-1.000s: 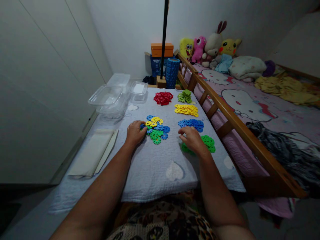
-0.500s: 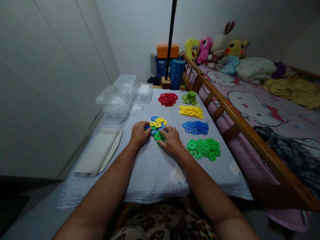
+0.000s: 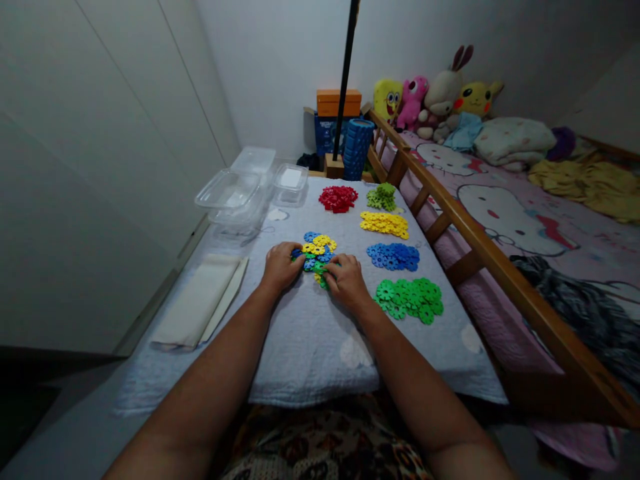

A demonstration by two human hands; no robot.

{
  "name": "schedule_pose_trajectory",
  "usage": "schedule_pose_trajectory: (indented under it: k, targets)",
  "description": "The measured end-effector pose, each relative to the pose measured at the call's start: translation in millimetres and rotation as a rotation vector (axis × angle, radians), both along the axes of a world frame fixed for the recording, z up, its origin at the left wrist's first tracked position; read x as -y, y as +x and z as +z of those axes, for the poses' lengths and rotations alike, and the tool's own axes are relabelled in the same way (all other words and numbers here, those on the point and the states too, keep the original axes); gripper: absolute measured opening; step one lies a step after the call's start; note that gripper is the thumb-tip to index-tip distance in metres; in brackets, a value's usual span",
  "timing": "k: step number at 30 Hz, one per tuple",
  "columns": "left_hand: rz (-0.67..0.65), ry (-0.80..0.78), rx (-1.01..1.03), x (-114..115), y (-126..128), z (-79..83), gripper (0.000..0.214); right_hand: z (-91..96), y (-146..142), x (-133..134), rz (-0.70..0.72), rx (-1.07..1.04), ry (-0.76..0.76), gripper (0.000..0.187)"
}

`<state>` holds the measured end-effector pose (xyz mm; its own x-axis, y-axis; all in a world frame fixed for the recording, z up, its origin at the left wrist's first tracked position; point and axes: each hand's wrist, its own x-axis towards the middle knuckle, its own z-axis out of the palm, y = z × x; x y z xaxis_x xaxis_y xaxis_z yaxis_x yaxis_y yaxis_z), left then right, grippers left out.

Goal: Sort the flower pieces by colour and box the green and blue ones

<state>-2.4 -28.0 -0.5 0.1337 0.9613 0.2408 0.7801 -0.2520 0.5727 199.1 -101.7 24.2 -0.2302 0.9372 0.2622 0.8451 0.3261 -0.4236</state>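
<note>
A small mixed pile of flower-shaped plastic discs (image 3: 320, 245) in blue, yellow and green lies on the cloth between my hands. At its left edge my left hand (image 3: 283, 267) has its fingers curled against a dark blue disc (image 3: 297, 253), part of which is covered. My right hand (image 3: 348, 280) pinches a green disc (image 3: 324, 281) at the pile's near right side; the fingers cover much of it. To the right lie sorted groups of green discs (image 3: 411, 298), blue discs (image 3: 394, 256), yellow discs (image 3: 385, 225) and light green discs (image 3: 381, 197), with red discs (image 3: 338, 199) behind.
Clear plastic containers (image 3: 230, 190) stand at the back left, a smaller clear box (image 3: 291, 183) beside them. A folded beige cloth (image 3: 197, 303) lies front left. A wooden bed rail (image 3: 465, 227) runs along the table's right side; a dark pole (image 3: 345, 80) rises behind.
My right hand's thumb and fingers have closed together on a green disc. A yellow disc now shows beneath it. My left hand keeps its place, and the view has shifted slightly.
</note>
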Motion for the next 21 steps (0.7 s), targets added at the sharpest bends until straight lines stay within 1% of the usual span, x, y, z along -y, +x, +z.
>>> schedule_pose_trajectory:
  k: [5, 8, 10, 12, 16, 19, 21]
  targets:
    - [-0.011, 0.001, 0.003, -0.7, -0.7, -0.2, 0.030, -2.7, 3.7, -3.4, 0.015, -0.054, 0.004, 0.026]
    - [-0.013, 0.009, 0.002, -1.0, -1.1, -0.2, 0.030, -3.5, 5.5, -3.7, 0.031, -0.103, -0.001, 0.027]
    - [-0.010, 0.009, 0.000, -0.9, -1.1, 0.0, 0.030, -1.3, 8.6, -3.1, 0.017, -0.158, 0.006, 0.027]
    - [-0.011, 0.006, 0.000, -0.8, -1.1, 0.3, 0.030, 3.8, 15.6, -1.7, -0.030, -0.224, 0.015, 0.028]
    - [-0.014, 0.007, 0.005, -0.5, -1.2, 0.5, 0.029, 19.2, 44.5, 4.8, -0.107, -0.318, -0.017, 0.027]
    - [-0.017, 0.001, 0.000, -0.6, -1.8, 0.5, 0.030, 29.3, 74.6, 14.4, -0.107, -0.355, -0.114, 0.023]
    - [-0.019, -0.003, -0.005, -0.8, -2.2, 0.5, 0.030, 34.0, 94.7, 22.6, -0.138, -0.369, -0.156, 0.022]
